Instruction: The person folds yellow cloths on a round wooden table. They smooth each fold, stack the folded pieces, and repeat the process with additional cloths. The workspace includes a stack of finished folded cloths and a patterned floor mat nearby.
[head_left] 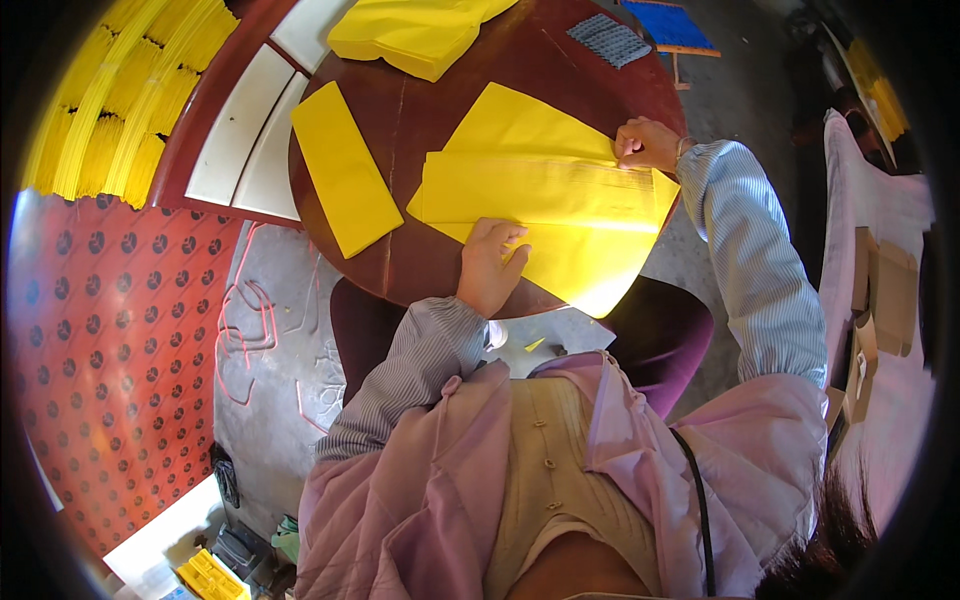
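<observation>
A wide yellow paper sheet lies on a round dark red table, with a band that looks folded running across its middle. My right hand is at the far right end of this band, its fingers curled closed on the paper's edge. At the near left edge of the sheet rests my left hand, fingers bent and thumb held apart from them, touching the paper. Left of the sheet lies a narrow flat yellow folded piece.
A thick yellow stack sits at the table's far side, near a grey textured pad. Many yellow bundles are piled at far left. A blue-topped stool stands beyond the table. Opened cardboard boxes are at right.
</observation>
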